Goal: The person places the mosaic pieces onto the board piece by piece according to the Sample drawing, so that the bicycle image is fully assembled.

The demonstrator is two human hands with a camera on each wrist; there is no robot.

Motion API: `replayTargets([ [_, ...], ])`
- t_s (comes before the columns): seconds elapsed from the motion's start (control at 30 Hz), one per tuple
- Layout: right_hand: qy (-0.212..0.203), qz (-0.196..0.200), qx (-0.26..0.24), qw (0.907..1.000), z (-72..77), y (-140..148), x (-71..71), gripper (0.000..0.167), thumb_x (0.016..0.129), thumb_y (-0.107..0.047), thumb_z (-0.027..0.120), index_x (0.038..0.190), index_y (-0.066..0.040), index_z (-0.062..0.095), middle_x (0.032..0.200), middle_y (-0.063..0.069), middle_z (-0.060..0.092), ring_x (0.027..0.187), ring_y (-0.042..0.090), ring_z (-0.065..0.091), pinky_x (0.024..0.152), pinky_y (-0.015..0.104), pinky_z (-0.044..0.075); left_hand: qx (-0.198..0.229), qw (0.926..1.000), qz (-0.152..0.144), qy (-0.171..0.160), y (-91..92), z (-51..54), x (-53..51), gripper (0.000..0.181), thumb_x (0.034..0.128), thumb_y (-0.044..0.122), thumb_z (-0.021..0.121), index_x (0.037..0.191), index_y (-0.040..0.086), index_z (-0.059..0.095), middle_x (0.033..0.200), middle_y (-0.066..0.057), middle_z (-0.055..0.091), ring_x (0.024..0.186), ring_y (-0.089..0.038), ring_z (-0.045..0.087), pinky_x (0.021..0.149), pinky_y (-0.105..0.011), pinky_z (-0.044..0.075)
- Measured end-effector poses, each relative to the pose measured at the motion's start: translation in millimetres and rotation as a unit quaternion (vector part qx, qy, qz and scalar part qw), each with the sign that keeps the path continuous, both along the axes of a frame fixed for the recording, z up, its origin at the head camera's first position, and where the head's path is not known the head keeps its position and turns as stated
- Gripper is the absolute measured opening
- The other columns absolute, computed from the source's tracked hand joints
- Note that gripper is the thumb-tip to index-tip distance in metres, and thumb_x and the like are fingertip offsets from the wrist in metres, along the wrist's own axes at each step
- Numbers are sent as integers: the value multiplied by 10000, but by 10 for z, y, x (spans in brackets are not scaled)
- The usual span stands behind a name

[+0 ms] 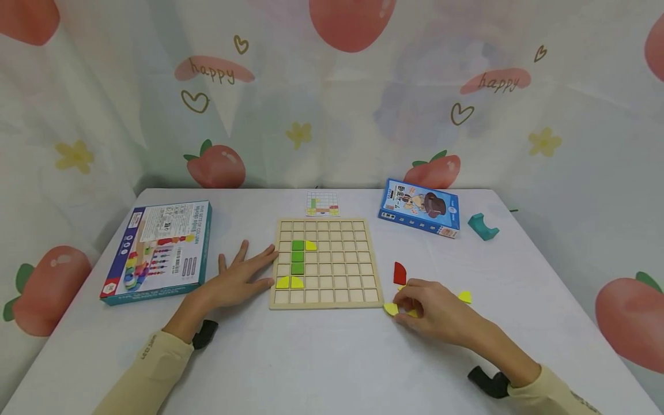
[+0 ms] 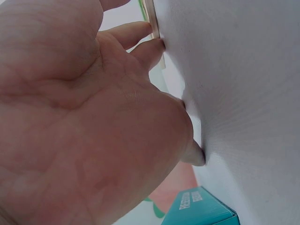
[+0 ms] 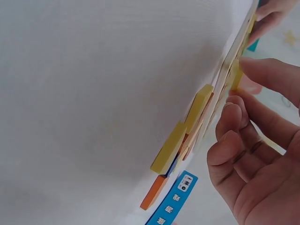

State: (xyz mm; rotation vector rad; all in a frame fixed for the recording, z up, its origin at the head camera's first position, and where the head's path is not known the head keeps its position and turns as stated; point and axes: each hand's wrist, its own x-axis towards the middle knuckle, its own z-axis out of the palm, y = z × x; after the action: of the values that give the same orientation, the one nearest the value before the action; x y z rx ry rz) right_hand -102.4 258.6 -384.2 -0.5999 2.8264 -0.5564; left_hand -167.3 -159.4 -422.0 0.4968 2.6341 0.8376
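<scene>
My left hand rests on the table with fingers spread, fingertips touching the left edge of the wooden grid board. On the board lie green squares in one column, a yellow piece beside the top one and two yellow pieces lower left. Off the board's lower right corner, my right hand pinches a yellow piece between thumb and index finger; the right wrist view shows this pinched yellow piece too. A red piece and more yellow pieces lie around that hand.
A pattern card lies behind the board. At the left is a large boxed set; at the back right, a blue box with a teal curved block beside it. A printed curtain hangs behind the table.
</scene>
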Motion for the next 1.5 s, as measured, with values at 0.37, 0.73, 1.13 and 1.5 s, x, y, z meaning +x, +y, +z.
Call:
replayTargets([
  [0.37, 17, 152, -386, 9991, 6, -129, -60, 263, 884, -243, 866, 1125, -198, 771, 951, -77, 681, 887, 101, 569, 707, 167, 517, -3, 10000, -27, 19, 7, -18, -7, 710, 1058, 426, 607, 1681, 240, 323, 1792, -27, 199, 1637, -504, -172, 1144, -849, -215],
  [0.73, 163, 554, -872, 9945, -40, -300, -185, 211, 895, -218, 859, 1081, -168, 771, 919, -49, 667, 737, 34, 530, 613, 170, 458, -98, 9999, 5, 25, 8, -1, -3, 709, 1056, 412, 611, 1681, 245, 322, 1792, -17, 202, 1638, -504, -167, 1149, -847, -210],
  [1.13, -81, 617, -953, 9935, -56, -588, -285, 245, 900, -262, 860, 1114, -189, 766, 942, -38, 662, 782, 79, 555, 625, 169, 481, -105, 9999, 4, 2, 5, -1, -2, 710, 1058, 412, 608, 1683, 239, 319, 1793, -22, 197, 1639, -496, -176, 1147, -845, -217],
  [1.5, -96, 861, -976, 9914, -75, -879, -370, 237, 913, -290, 845, 1115, -203, 757, 950, -53, 666, 822, 94, 558, 664, 180, 482, -147, 9999, 35, 14, 8, 19, 10, 711, 1056, 420, 612, 1682, 251, 319, 1791, -12, 201, 1639, -501, -167, 1151, -846, -209],
])
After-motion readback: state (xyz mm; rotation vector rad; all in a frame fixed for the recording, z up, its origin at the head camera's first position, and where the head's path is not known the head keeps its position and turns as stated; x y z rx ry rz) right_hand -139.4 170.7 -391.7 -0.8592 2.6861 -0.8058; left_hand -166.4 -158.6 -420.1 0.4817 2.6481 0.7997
